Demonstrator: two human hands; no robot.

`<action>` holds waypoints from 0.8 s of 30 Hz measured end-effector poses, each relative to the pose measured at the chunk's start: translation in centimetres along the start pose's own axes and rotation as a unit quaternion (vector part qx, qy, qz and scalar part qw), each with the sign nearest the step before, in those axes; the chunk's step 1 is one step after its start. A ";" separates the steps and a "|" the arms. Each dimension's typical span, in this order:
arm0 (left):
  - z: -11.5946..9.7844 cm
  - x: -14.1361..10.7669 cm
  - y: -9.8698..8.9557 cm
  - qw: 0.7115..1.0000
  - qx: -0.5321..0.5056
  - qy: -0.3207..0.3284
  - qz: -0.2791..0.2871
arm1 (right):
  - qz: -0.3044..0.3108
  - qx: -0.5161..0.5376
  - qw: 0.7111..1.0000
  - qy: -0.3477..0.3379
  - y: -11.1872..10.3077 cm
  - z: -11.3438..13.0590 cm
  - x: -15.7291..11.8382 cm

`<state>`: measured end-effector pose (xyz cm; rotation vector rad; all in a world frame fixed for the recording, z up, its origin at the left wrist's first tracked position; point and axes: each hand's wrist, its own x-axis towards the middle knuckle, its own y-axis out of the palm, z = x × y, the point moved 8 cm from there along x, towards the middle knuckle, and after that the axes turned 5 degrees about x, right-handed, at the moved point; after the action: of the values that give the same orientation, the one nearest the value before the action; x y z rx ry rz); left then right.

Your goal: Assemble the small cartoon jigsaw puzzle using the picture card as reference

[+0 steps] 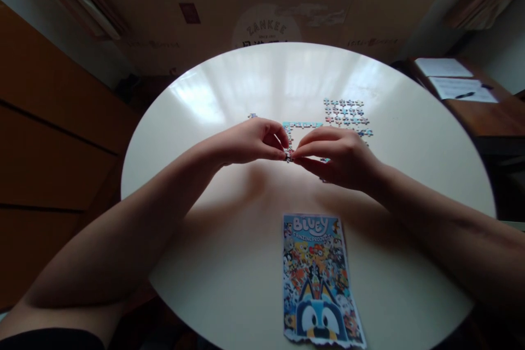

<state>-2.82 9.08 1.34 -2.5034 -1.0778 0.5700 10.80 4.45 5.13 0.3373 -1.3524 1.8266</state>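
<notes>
My left hand (264, 139) and my right hand (338, 154) meet over the middle of the round table. Between their fingertips is a small jigsaw piece (288, 157), at the lower end of a partly joined puzzle border (303, 124). The border has a pale blue top strip and a left side running down to my fingers. Thumb and fingers of each hand are closed at the piece's edges. Part of the border and a few pieces (325, 160) are partly hidden by my right hand.
Loose jigsaw pieces (344, 111) lie in rows at the back right, and a single piece (252, 115) lies behind my left hand. A Bluey picture sheet (315, 279) rests on the white table (229, 262) near me. An open notebook (463, 89) with a pen lies on a side table.
</notes>
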 end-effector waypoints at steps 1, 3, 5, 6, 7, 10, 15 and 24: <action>0.2 0.0 0.0 1.000 -0.004 -0.007 -0.001 | 0.009 0.000 1.000 0.001 0.2 -0.1 0.0; 0.4 0.0 -0.1 1.000 -0.008 -0.017 -0.008 | 0.021 -0.002 1.000 0.001 0.5 -0.1 0.0; 0.5 0.0 -0.3 0.999 -0.016 -0.023 -0.016 | 0.027 -0.012 1.000 0.003 0.7 -0.1 0.0; 0.5 0.0 -0.4 0.999 -0.022 -0.026 -0.018 | 0.029 -0.020 0.999 0.005 0.7 -0.1 0.0; 0.5 0.0 -0.4 0.999 -0.028 -0.030 -0.019 | 0.030 -0.028 0.999 0.007 0.8 0.0 0.1; 0.5 -0.1 -0.3 0.998 -0.039 -0.041 -0.014 | 0.031 -0.045 0.998 0.015 0.9 0.1 0.2; 0.7 0.1 0.1 0.998 -0.049 -0.042 -0.010 | 0.038 -0.060 0.997 0.020 1.2 0.0 0.1; -1.1 -1.3 -3.5 0.944 0.276 0.047 -0.177 | 0.083 -0.065 0.993 0.049 1.9 -1.1 -0.2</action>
<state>-5.24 10.17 4.19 -1.7876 -1.1098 0.5450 9.84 5.17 3.33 0.0676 -1.4579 1.8519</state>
